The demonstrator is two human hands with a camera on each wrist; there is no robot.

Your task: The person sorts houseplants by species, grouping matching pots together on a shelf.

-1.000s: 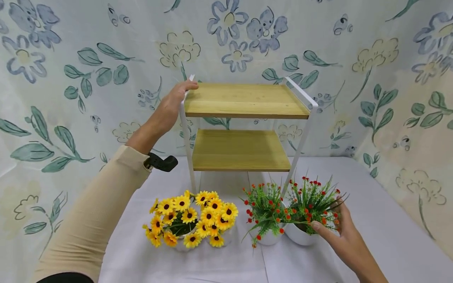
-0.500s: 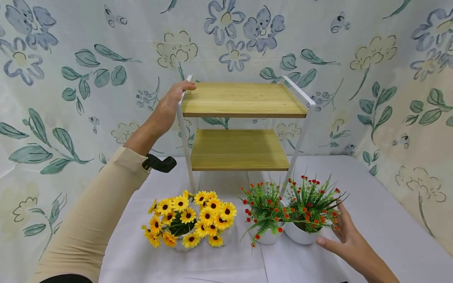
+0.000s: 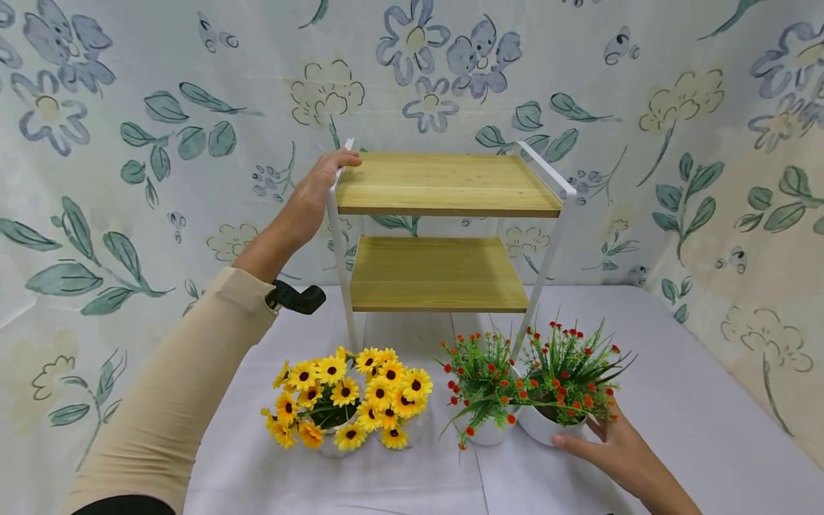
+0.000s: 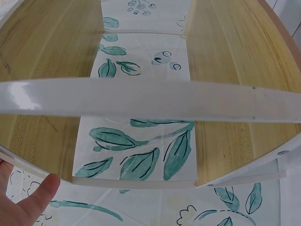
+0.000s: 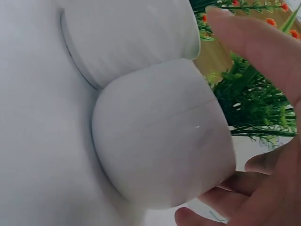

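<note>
A two-tier shelf [image 3: 444, 184] with wooden boards and a white frame stands in the middle of the head view. My left hand [image 3: 315, 189] grips its upper left rail; in the left wrist view only the thumb and part of the hand [image 4: 28, 200] show at the frame. My right hand [image 3: 621, 450] is at the right side of a white pot [image 3: 547, 428] of red-flowered greenery [image 3: 573, 372]. In the right wrist view the fingers [image 5: 225, 202] touch the pot's side, while the thumb is spread apart from its wall. A second white pot [image 5: 131, 37] adjoins it.
Another red-flowered plant [image 3: 483, 379] stands left of the touched one, before the shelf's front right leg. Yellow sunflower-like blooms [image 3: 347, 397] in light pots stand at front left. A white cloth [image 3: 412, 486] covers the table; a floral-print cloth [image 3: 257, 43] hangs behind.
My right hand drew back slightly from the right plant's foliage, then moved in lower, against its pot. My left hand stays on the shelf rail.
</note>
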